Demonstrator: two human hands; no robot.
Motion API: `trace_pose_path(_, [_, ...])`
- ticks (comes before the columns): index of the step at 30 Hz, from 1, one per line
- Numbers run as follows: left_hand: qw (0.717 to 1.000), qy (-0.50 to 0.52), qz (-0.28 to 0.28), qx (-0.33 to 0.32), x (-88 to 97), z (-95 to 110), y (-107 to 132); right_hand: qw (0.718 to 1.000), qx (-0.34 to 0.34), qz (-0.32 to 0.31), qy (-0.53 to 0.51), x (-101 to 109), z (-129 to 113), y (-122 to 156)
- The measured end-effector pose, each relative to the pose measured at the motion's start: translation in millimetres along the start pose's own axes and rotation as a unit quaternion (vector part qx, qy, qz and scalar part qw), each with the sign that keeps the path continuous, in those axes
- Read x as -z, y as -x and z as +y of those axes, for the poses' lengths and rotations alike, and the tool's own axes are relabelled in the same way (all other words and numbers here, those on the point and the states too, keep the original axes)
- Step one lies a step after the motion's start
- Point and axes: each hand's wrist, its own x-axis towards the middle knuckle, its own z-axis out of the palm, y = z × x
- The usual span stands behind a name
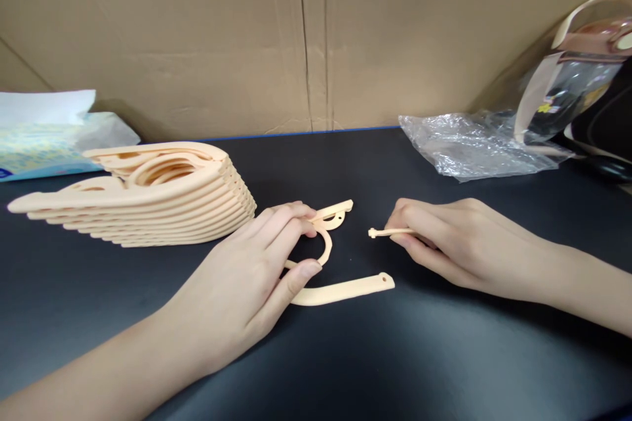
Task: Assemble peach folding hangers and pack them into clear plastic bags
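One pale frame (345, 291) under the left hand (261, 263), one thin piece (392, 232) in the right hand (454, 240).
Likely light, stiff plastic, slim enough to snap; best gripped at the ring (326, 245). Left hand spans it on the worktop (375, 355), thumb and fingers clasping; right hand, knuckles up, pinches the piece, tip exposed.

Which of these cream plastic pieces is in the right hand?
The slim, knob-tipped piece, pinched in the right hand; the looped piece lies under the left hand, and the others sit in the stack farther left.
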Motion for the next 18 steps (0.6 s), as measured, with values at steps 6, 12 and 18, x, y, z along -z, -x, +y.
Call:
trace_pose_path(6, [1.0,-0.014,0.005,0.006,-3.1,-0.9,1.6,1.0,0.011,0.008,0.014,0.0,0.3,1.2])
trace_pose_path(12, [0.999,-0.037,0.009,-0.004,-2.7,-0.2,2.6,1.0,0.012,-0.004,0.008,0.8,1.1,1.7])
trace_pose_path(18, [0.991,-0.053,0.014,-0.126,1.8,5.0,1.6,1.0,0.018,0.007,0.008,2.9,-0.2,-0.1])
